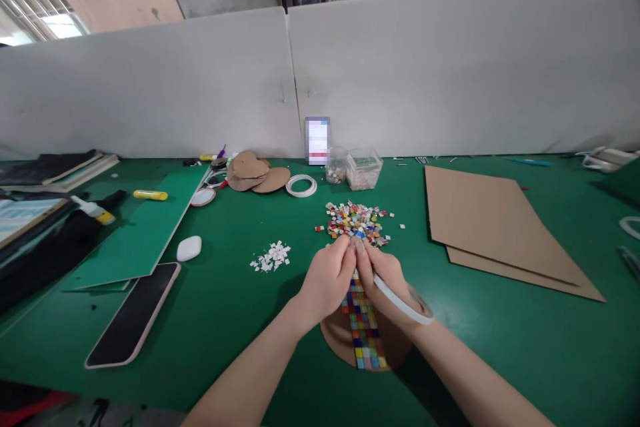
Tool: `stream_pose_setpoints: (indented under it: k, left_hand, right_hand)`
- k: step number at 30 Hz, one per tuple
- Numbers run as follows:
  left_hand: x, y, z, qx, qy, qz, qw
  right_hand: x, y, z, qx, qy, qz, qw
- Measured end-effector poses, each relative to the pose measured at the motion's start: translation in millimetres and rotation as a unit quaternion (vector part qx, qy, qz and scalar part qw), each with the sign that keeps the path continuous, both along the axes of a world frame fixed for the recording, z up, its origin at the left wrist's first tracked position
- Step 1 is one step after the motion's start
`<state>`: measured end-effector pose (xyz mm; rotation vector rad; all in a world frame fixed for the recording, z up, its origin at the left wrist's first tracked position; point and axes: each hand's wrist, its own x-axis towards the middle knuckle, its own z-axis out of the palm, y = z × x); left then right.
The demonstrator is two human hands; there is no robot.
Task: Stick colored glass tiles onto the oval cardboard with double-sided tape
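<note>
My left hand [327, 273] and my right hand [385, 267] meet, with fingertips pinched together; anything between them is too small or hidden to make out. A white ring like a tape roll [404, 301] lies along my right hand and wrist. Below both hands, a strip of coloured mosaic tiles [367, 333] runs down a round cardboard disc [334, 337], partly covered by my hands and forearms. Just beyond my fingertips lies a pile of loose mixed-colour tiles [357, 219]. White paper-like bits [271, 257] are heaped to the left.
Cardboard sheets [475, 213] lie at the right. A phone [135, 317], a white case [189, 248] and a green board [145, 233] occupy the left. Clear containers [364, 170], a white tape ring [301, 185] and cardboard pieces [273, 180] stand or lie towards the grey partition [425, 80].
</note>
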<state>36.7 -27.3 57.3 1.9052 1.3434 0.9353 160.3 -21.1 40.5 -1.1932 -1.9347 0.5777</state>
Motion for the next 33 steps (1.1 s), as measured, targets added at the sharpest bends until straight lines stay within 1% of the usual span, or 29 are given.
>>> stream_pose_setpoints:
  k: [2,7,9,11,17,21,24,28,33]
  left_hand:
    - [0.0,0.1,-0.1,0.002,0.006,-0.003,1.000]
    - [0.2,-0.1,-0.4,0.003,0.019,0.003,1.000]
    - [0.2,-0.2,0.0,0.001,0.013,0.007,1.000]
    - [0.1,-0.2,0.9,-0.007,-0.004,0.009,1.000]
    - [1.4,0.8,1.1,-0.073,-0.116,-0.012,0.990]
    - [3.5,0.9,-0.6,-0.101,-0.190,-0.003,0.976]
    - [4.1,-0.3,2.1,-0.075,-0.167,0.001,0.983]
    - [3.9,-2.0,6.7,-0.036,-0.103,-0.019,0.994]
    - [4.1,-2.4,5.0,-0.019,-0.070,-0.020,0.997]
  right_hand:
    - [0.1,0.7,-0.3,0.015,-0.016,-0.003,1.000]
    - [0.9,4.0,-4.2,0.082,-0.045,-0.012,0.996]
    - [1.4,4.9,-5.0,0.103,-0.050,-0.011,0.993]
    - [1.7,5.0,-4.7,0.109,-0.049,-0.006,0.993]
    - [0.5,0.7,-1.5,0.060,-0.009,-0.010,0.998]
    - [-0.3,-1.1,-2.5,0.033,0.027,-0.008,0.999]
    - [0.1,-0.4,-4.2,0.020,0.056,0.005,0.998]
    - [0.2,-0.1,-5.1,0.002,0.103,0.018,0.995]
    - [-2.3,-1.5,-4.8,-0.002,0.140,0.012,0.990]
